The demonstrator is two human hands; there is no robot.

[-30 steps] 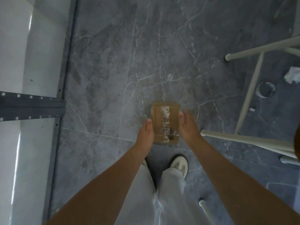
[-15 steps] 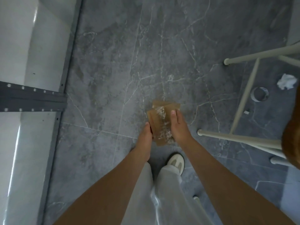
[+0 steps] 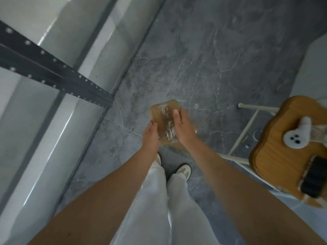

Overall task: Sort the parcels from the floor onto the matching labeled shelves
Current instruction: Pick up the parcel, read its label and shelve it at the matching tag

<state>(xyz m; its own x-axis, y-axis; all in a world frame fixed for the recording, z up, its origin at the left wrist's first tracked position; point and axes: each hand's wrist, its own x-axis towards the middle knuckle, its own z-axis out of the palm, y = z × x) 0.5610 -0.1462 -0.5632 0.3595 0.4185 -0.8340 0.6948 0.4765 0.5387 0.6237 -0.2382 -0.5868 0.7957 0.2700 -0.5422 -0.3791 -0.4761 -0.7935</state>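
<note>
Held clear of the grey marble-veined floor [image 3: 203, 64] between both hands: a small flat brown cardboard parcel [image 3: 161, 119], its top face crossed by a strip of glossy clear tape. Left hand [image 3: 150, 137] pressed against the parcel's left edge, fingers [image 3: 153, 126] curled narrowly along the side; right hand [image 3: 182, 128] closed over the right edge, with a thumb laid flat on top beside the tape. Parcel gripped by both hands at once, tilted slightly, above and ahead of a pair of white shoes [image 3: 184, 171] and white trousers.

To the left of the fingers, well apart: a grey metal shelving unit [image 3: 58, 75] with a dark perforated crossbar and pale shelf boards; no label legible from this angle. To the right of the fingers: a rounded yellow wooden stool seat [image 3: 276, 156] on white legs, carrying a white plush toy [image 3: 295, 138] and a dark phone-like slab [image 3: 316, 181].

Judged light, given the relaxed hold, and fairly stiff, as thin corrugated card tends to be, though liable to crease under a hard squeeze. Tape judged slick, so bare card edges looked the surer place to grip, as done here. Shelving not yet reached; destination shelf impossible to tell.
</note>
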